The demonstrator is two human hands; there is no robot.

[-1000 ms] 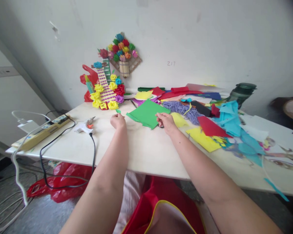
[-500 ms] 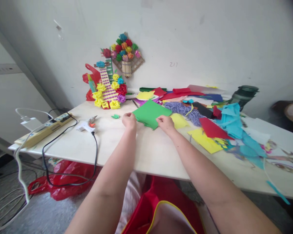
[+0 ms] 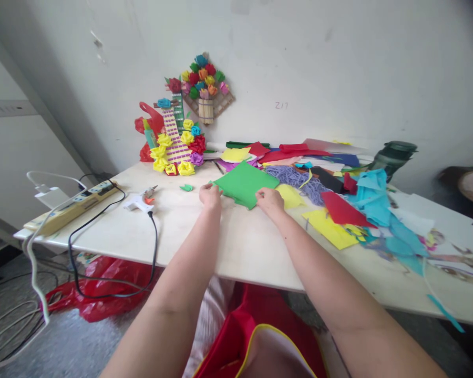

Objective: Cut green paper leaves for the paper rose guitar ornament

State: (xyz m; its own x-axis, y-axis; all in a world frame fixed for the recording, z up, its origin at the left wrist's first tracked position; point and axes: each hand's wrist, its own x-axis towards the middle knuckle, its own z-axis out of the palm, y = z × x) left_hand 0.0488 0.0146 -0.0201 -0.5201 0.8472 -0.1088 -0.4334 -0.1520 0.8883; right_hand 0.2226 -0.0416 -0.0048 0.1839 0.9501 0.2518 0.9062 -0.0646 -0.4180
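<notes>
A green sheet of paper (image 3: pixel 246 182) lies on the table in front of me, its near edge uneven. My left hand (image 3: pixel 210 196) is closed at the sheet's left corner, thumb and fingers pinched on it. At the near right edge, my right hand (image 3: pixel 270 201) also pinches the sheet, its fingers curled. Left of my left hand, a small cut green piece (image 3: pixel 186 187) lies apart on the tabletop. Whether anything else is tucked inside my right hand is hidden.
A white glue gun (image 3: pixel 140 202) and a power strip (image 3: pixel 73 207) with cords are on the left. Paper flower crafts (image 3: pixel 177 142) stand behind. Purple yarn (image 3: pixel 295 178), yellow paper (image 3: pixel 331 228), blue scraps (image 3: pixel 372 197) and a dark bottle (image 3: pixel 394 157) occupy the right.
My left hand has let go of the small green piece and moved right to the green sheet's corner. A dark loop seen at my right hand earlier no longer shows.
</notes>
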